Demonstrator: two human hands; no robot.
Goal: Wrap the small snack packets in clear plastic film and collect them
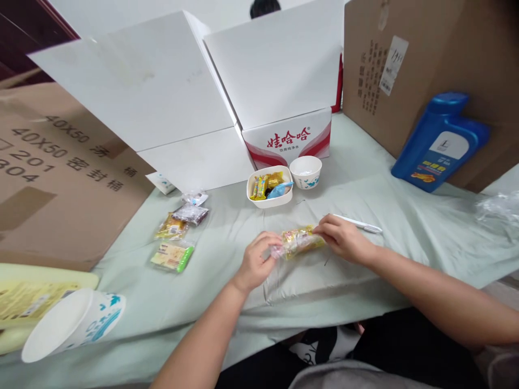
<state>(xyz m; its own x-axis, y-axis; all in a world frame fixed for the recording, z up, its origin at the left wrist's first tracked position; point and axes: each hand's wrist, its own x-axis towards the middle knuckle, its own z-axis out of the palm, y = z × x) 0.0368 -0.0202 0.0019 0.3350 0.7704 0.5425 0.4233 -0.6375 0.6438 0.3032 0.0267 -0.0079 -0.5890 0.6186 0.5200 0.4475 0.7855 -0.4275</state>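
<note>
A yellow, partly clear snack packet point(299, 243) lies lengthwise between my hands, low over the cloth. My left hand point(256, 260) is closed on its crinkled left end, while my right hand point(344, 239) pinches the right end. Just beyond my right hand lies a white pen point(360, 223), partly hidden by the fingers. Behind the packet is a white oval bowl point(271, 203) with several yellow-wrapped snacks and a blue wrapper in it. A white paper cup point(307, 181) with a blue pattern touches or nearly touches that bowl.
Several wrapped snacks point(173, 255) lie to the left. A large paper cup point(73, 327) tilts at the near left, beside a yellow container point(48, 278). White boxes point(162, 81) and brown cartons point(389, 65) wall the back and sides; a blue bottle point(440, 143) leans right.
</note>
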